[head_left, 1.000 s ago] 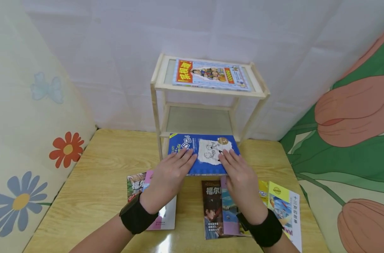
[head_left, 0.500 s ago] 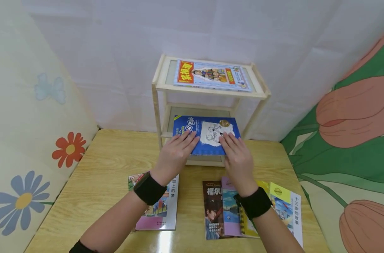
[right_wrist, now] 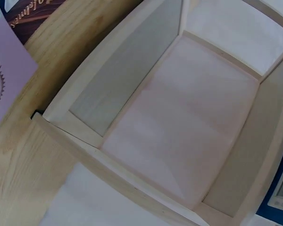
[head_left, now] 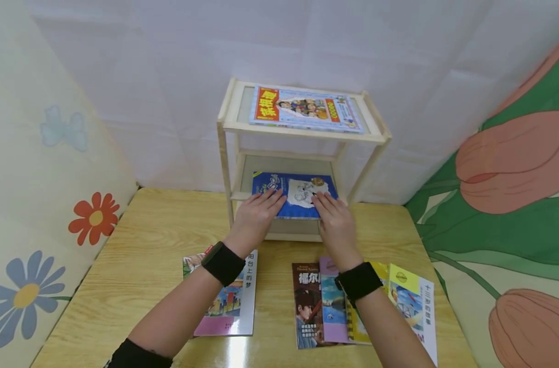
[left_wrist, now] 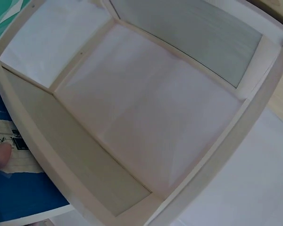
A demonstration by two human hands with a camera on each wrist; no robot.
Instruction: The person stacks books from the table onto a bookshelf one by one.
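A blue comic book (head_left: 302,202) lies face up, its far part over the middle shelf of a small wooden rack (head_left: 224,153) and its near edge jutting out past the front rail. My left hand (head_left: 253,217) grips the book at its near left, fingers extended over the cover; my right hand (head_left: 336,225) does likewise at the near right. Both thumbs are hidden from above. In the left wrist view one digit touches the blue book (left_wrist: 19,197) at the left edge. In the right wrist view the blue book (right_wrist: 276,188) just shows at the right border.
On the rack's top lies a light-blue and red book (head_left: 307,110). Overlapping books, with a silvery one (head_left: 247,306) uppermost, lie left on the wooden table (head_left: 164,220). Several more, among them a dark brown book (head_left: 309,306) and a yellow-topped book (head_left: 415,301), lie right.
Both hands have carried the blue book forward, from in front of the rack to partly inside its middle level. The books on the table and on the rack's top stay put.
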